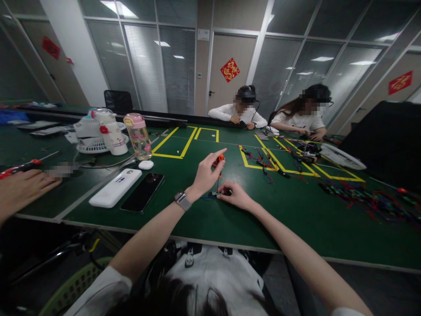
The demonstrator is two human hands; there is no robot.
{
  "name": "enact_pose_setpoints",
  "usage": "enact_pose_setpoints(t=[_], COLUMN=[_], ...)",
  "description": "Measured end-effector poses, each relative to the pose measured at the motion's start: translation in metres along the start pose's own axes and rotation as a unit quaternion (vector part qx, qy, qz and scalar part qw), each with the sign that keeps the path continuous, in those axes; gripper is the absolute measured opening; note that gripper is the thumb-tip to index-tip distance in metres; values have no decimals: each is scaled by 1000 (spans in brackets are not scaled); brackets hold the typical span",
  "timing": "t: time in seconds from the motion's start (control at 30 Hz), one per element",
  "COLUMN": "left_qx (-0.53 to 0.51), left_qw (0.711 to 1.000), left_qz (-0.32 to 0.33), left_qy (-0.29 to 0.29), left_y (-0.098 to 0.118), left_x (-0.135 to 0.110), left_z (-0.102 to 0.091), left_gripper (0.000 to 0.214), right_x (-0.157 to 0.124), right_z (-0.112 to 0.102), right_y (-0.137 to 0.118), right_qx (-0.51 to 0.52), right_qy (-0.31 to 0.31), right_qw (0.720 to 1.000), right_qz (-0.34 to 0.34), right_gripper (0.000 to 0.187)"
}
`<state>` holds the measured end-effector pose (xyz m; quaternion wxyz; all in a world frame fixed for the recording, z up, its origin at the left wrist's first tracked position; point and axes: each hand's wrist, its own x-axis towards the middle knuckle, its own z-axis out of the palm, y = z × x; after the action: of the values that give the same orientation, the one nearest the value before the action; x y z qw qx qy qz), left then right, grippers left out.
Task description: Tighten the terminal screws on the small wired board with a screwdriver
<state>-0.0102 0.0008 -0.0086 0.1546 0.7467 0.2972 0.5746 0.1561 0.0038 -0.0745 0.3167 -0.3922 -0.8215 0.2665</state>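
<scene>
My left hand (206,172), a watch on its wrist, is raised over the green table (210,219) and pinches the orange handle of a small screwdriver (219,160) that stands upright, tip down. Just below and to the right, my right hand (235,195) rests on the table with fingers closed on a small dark part (215,193) with blue wires. The screwdriver's thin shaft points down at that part.
A white power bank (115,187) and a black phone (142,192) lie to the left, with a pink-capped bottle (138,137), a white bottle and a small fan behind. Another person's hand (23,188) lies at far left. Two people sit opposite. Coloured wires (371,199) cover the right side.
</scene>
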Motion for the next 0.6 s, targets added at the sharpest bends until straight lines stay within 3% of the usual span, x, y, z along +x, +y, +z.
enact_pose_setpoints(t=[0.33,0.6], left_qx=[-7,-34], left_qw=[999,999], left_qz=[-21,6], left_qy=[29,-6], left_y=[-2,-2], left_x=[1,1], left_z=[1,1], left_gripper=[32,36], right_x=[0,0], right_z=[-1,1], right_y=[1,4], right_qx=[-5,-5], right_qy=[-5,0], right_qw=[1000,1000], right_qz=[-2,-7], right_gripper=[9,12])
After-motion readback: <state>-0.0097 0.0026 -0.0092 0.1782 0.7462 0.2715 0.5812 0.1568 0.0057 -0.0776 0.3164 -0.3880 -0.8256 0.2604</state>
